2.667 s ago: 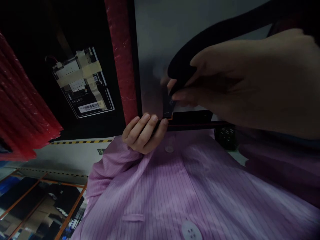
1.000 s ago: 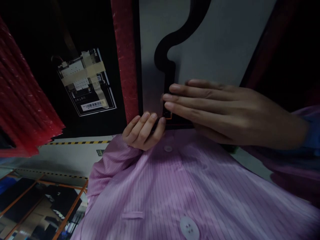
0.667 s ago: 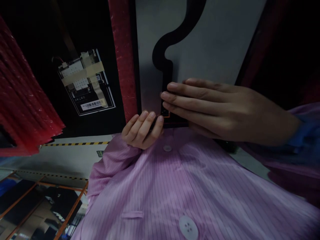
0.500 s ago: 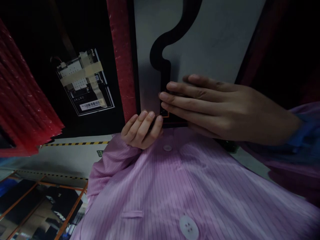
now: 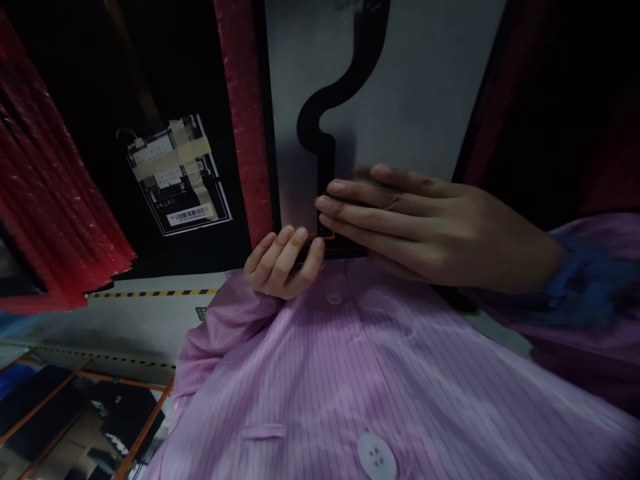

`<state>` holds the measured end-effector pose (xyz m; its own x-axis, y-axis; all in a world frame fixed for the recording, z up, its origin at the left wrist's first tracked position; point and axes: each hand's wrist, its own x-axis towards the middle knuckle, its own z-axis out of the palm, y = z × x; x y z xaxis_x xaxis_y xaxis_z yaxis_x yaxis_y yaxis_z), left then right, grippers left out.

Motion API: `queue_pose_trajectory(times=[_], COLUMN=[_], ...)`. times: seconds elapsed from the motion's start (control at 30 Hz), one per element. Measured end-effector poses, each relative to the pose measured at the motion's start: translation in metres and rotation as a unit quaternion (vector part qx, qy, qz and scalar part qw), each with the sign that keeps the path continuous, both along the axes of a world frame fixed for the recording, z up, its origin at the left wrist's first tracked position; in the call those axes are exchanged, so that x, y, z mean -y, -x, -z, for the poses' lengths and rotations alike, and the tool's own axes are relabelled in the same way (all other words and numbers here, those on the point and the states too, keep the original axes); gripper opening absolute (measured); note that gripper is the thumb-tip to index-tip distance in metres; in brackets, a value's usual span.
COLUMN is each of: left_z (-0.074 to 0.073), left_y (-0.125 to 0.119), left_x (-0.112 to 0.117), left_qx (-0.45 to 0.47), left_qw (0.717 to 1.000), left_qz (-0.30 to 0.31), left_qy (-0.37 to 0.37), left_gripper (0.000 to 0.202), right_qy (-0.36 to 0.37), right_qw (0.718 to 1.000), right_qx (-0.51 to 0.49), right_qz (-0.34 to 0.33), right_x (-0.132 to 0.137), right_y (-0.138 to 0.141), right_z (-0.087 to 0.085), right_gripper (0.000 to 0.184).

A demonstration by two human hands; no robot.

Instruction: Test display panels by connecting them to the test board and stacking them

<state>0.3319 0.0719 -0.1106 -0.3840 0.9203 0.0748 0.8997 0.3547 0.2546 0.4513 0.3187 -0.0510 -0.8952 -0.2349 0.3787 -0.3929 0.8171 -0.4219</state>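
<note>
Before me lies a flat grey panel (image 5: pixel 410 73) with dark edges. A black flat cable (image 5: pixel 313 120) snakes down it toward the near edge. My right hand (image 5: pixel 425 230) has its fingers stretched out side by side over the cable's lower end; whether they press on it I cannot tell. At the panel's near edge, my left hand (image 5: pixel 283 263) has its fingers curled upward, their tips beside the cable's end. What sits inside those curled fingers is hidden. A small orange line shows between the two hands.
Red bubble wrap (image 5: pixel 247 133) runs along the panel's left side. Further left are a circuit board (image 5: pixel 175 177) with tan tape and a barcode label, and a stack of red bubble-wrap sheets (image 5: pixel 55 180). An orange-framed rack (image 5: pixel 145 427) stands at lower left.
My right hand has shifted slightly left and down in view, its fingers still straight. My left hand stays almost in place. The panel and circuit board appear slightly shifted as the view moves.
</note>
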Motion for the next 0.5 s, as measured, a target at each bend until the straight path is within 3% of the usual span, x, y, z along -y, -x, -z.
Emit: queue_pose_trajectory(times=[0.07,0.13,0.2,0.27,0.5], left_z=[-0.002,-0.007,-0.013,-0.017,-0.021], left_y=[0.001,0.002,0.003,0.002,-0.014], left_x=[-0.004,-0.01,-0.017,-0.023,-0.027], left_qx=[-0.031,-0.104,-0.17,-0.191,-0.178], left_qw=[0.999,0.986,0.957,0.936,0.95], left_qz=[0.018,0.046,0.063,0.064,0.006], left_qy=[-0.021,-0.118,-0.228,-0.287,-0.256], left_gripper=[0.048,0.042,0.031,0.025,0.03], right_qy=[0.003,0.02,0.041,0.055,0.106], right_qw=[1.0,1.0,0.999,0.998,0.994], right_qx=[-0.009,-0.005,0.004,0.012,0.03], right_qz=[0.004,0.004,0.005,0.006,-0.004], right_x=[0.0,0.0,0.0,0.0,-0.001], right_y=[0.001,0.001,0.001,0.001,0.0], right_z=[0.001,0.001,0.002,0.003,0.009], right_gripper=[0.052,0.057,0.066,0.074,0.077])
